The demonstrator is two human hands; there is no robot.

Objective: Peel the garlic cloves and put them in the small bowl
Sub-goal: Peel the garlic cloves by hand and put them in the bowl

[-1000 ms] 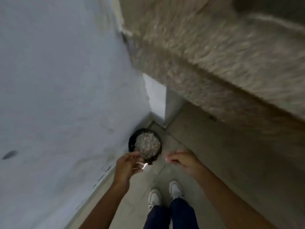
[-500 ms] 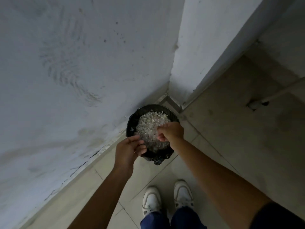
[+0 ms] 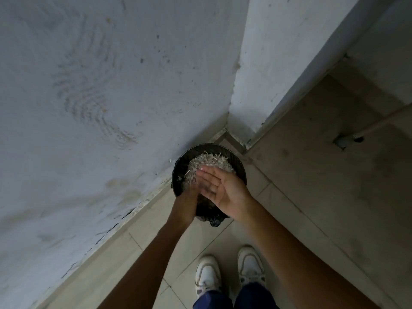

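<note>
I stand over a black waste bin [image 3: 239, 166] in a wall corner; a heap of pale garlic skins [image 3: 209, 161] fills it. Both hands are above the bin. My right hand [image 3: 223, 188] is flat and open, palm turned left, fingers straight. My left hand [image 3: 186, 204] is pressed palm-to-palm against it, fingers extended and blurred, partly hidden behind the right hand. Neither hand holds anything that I can see. No garlic clove and no small bowl are in view.
A white plastered wall [image 3: 89, 108] runs along the left, with a wall corner [image 3: 240, 85] behind the bin. Beige floor tiles [image 3: 289, 197] lie to the right. My white shoes [image 3: 229, 273] stand below the bin. A pipe end [image 3: 347, 141] pokes out at right.
The view swung from a counter down to the bin. My hands, apart with skins at the left fingers, came together over the bin; the right hand opened flat against the left.
</note>
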